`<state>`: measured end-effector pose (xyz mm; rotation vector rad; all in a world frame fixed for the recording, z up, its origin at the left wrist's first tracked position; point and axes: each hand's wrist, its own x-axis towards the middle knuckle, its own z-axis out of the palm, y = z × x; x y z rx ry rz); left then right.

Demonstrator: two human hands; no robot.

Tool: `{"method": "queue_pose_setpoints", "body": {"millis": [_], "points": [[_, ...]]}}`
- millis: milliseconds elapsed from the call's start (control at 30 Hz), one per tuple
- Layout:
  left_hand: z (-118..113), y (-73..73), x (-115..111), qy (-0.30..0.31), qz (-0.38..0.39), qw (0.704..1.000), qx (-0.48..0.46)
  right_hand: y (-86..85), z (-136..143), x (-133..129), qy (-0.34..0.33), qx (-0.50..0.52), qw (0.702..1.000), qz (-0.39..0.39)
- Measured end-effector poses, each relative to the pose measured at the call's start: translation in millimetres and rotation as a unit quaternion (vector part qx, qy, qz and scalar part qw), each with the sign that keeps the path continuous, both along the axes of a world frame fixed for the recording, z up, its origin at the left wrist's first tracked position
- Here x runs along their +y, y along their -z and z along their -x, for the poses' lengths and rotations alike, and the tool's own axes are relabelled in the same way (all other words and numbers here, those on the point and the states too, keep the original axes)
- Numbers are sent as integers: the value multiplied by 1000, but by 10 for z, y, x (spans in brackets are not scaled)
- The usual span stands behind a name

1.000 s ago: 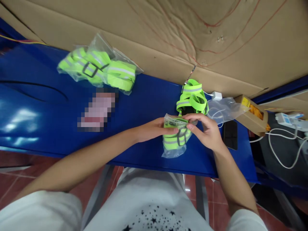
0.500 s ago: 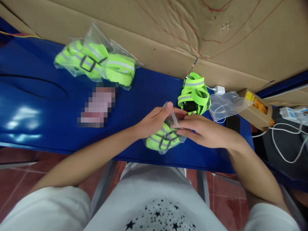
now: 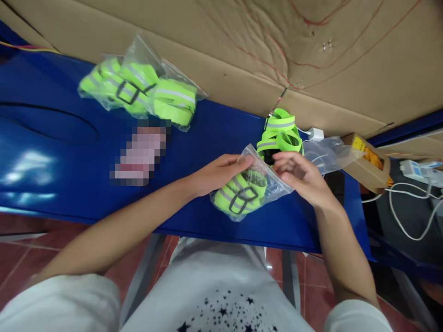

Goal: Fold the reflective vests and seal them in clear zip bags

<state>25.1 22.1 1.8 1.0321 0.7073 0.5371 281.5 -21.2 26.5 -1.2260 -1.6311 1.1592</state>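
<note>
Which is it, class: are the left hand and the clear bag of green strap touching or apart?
Touching: in the head view, the left hand lays its thumb over the front of the clear bag, near the upper edge.

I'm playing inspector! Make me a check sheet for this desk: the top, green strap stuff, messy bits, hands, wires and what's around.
Surface: shiny blue tabletop.
Job's things: clear bag with a green strap and dark buckle; loose green straps behind; bagged straps at left.
Clutter: cardboard box with orange contents; pixelated item.
Hands: left hand grips the clear bag; right hand at its other side, touch unclear.
Cables: black cable left; white cable right.
Surroundings: cardboard panel; red tiled floor.
</note>
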Motion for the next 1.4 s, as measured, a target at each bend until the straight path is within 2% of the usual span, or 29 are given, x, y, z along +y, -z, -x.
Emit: {"method": "queue_pose_setpoints", "body": {"millis": [100, 200, 267, 400, 567, 700, 800, 933, 1033, 1133, 1267, 1400], "points": [[-36, 45, -23, -44, -47, 998, 24, 127, 4, -64, 5, 42, 997, 65], [-50, 88, -4, -76, -131, 988, 42, 182, 20, -112, -10, 70, 996, 49], [-49, 108, 20, -81, -158, 983, 43, 187, 25, -140, -34, 61, 997, 16], [-39, 145, 71, -76, -150, 985, 39, 180, 9, -174, -60, -30, 998, -19], [-29, 205, 129, -42, -124, 991, 43, 326, 2, -101, -100, 7, 994, 49], [-11, 285, 199, -46, -128, 988, 70, 538, 94, -30, -16, 56, 997, 44], [2, 336, 239, -51, -99, 991, 80, 632, 146, -40, 40, 78, 996, 22], [-11, 337, 231, -63, -59, 994, 67, 672, 162, -122, 109, 66, 990, -52], [-31, 302, 199, -76, -79, 993, 52, 681, 184, -185, 139, 26, 981, -133], [-44, 253, 163, -98, -100, 989, 49, 654, 215, -205, 150, 29, 975, -160], [-55, 185, 122, -128, -121, 984, 21, 570, 216, -173, 152, 81, 976, -136], [-59, 170, 109, -152, -110, 982, -13, 538, 139, -138, 119, 76, 990, -23]]}}
